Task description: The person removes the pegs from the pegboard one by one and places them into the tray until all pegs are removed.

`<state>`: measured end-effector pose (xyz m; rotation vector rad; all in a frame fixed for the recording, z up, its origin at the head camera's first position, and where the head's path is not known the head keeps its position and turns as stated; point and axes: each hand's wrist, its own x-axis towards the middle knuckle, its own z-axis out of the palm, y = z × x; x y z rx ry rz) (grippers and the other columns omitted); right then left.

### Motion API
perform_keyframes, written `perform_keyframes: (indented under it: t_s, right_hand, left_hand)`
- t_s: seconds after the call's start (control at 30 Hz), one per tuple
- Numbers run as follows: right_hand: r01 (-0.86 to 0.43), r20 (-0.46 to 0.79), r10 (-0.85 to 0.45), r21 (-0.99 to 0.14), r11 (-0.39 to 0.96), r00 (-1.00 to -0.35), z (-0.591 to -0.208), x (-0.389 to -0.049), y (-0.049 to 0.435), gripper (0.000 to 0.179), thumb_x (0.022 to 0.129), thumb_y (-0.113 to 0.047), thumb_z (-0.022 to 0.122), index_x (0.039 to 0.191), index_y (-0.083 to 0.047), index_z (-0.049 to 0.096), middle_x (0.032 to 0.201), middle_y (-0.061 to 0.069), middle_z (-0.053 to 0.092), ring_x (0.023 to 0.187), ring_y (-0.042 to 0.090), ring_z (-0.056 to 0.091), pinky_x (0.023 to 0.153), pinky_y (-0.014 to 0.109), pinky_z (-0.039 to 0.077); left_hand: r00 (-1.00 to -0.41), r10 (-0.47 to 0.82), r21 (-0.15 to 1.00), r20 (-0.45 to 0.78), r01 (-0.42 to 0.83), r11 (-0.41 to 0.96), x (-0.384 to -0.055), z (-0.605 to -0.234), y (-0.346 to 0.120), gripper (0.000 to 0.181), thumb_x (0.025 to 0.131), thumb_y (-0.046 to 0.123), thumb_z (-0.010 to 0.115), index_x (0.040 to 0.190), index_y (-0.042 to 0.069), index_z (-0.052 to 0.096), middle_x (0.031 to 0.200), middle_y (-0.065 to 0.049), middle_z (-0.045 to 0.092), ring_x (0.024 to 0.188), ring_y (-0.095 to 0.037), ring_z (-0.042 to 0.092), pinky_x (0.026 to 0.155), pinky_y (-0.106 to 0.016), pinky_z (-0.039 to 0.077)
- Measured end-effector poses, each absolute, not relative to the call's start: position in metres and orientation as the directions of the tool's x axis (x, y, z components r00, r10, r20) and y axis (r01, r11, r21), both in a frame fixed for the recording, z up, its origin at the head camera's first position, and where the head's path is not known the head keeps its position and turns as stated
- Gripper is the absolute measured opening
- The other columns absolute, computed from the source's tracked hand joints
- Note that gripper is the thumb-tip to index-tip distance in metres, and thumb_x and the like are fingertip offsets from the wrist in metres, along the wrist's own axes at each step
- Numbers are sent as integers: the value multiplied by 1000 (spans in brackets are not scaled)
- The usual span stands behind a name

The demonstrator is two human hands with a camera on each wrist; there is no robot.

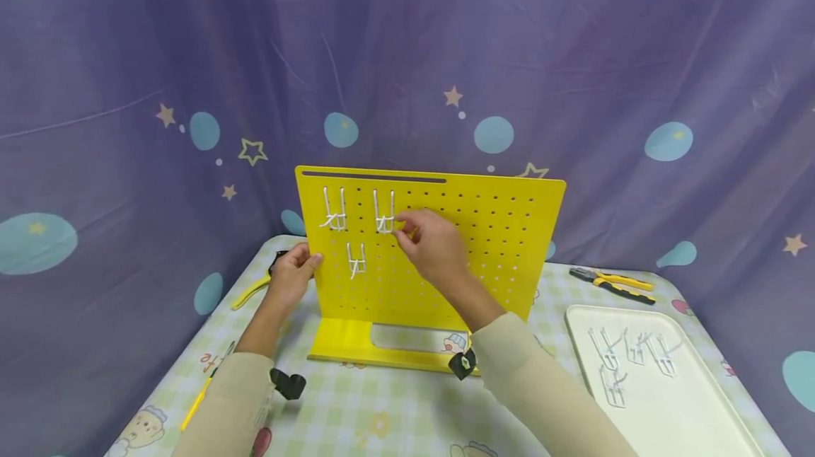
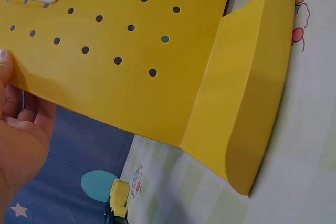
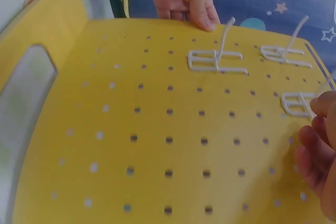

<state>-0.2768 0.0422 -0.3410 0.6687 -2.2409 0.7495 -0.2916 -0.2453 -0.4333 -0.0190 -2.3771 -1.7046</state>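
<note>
A yellow pegboard [image 1: 420, 280] stands upright on the table, with several white wire hooks on its left part. My left hand [image 1: 293, 274] grips its left edge, thumb on the front and fingers behind, as the left wrist view shows. My right hand [image 1: 436, 248] is just right of the upper middle hook [image 1: 384, 222], thumb and index finger apart. Whether a fingertip touches that hook is unclear. Another hook [image 1: 334, 220] hangs at the upper left. Below, between these two, sits a lower hook [image 3: 215, 61].
At the right, a white tray [image 1: 688, 421] holds several loose wire hooks [image 1: 635, 346]. Behind it lie yellow-and-black pliers [image 1: 614, 284]. Left of the board are a yellow-handled tool [image 1: 251, 291] and a thin yellow tool [image 1: 196, 404]. A checked cloth [image 1: 382, 407] covers the table.
</note>
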Motion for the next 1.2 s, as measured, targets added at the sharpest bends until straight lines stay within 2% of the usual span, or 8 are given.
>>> perform_keyframes:
  t_s: [0.3,0.57,0.8,1.0,1.2]
  right_hand:
    - [-569,737,-209,-276,775,-643,-338,-279,15,11,94,-21,73,103,-20,78,91,-4,74,75,10,67,66,23,56]
    - [-508,757,-159,-252,823,-634,-337,-283,8,7,93,-22,76,98,-19,79,91,-4,77,77,9,72,66,23,57]
    - [-489,763,-148,-241,838,-630,-334,-285,8,6,92,-24,77,96,-21,81,90,-4,78,77,10,72,68,24,58]
    - [-489,754,-152,-246,837,-639,-335,-283,7,7,93,-25,76,96,-23,82,89,-6,77,76,10,71,67,24,57]
    - [-511,777,-150,-242,825,-611,-335,-283,6,6,93,-24,76,95,-22,82,88,-5,77,77,10,70,69,23,57]
  left_hand:
    - [-975,-115,934,189,142,327,-293,-435,-246,33,103,26,61,122,-1,63,82,13,61,80,-7,56,75,-20,49]
    - [-976,-116,938,184,139,316,-292,-435,-244,32,103,26,61,124,2,64,82,16,62,81,-6,57,75,-20,50]
    - [-974,-119,928,191,140,345,-294,-434,-245,33,103,29,61,122,3,65,83,16,62,82,-5,59,80,-27,53]
    - [-979,-113,921,169,117,372,-290,-433,-247,34,104,31,60,122,2,64,86,12,62,84,-7,58,79,-21,51]
    - [-981,-92,922,170,125,367,-289,-432,-248,36,104,32,58,122,2,62,88,10,63,87,-9,58,80,-20,51]
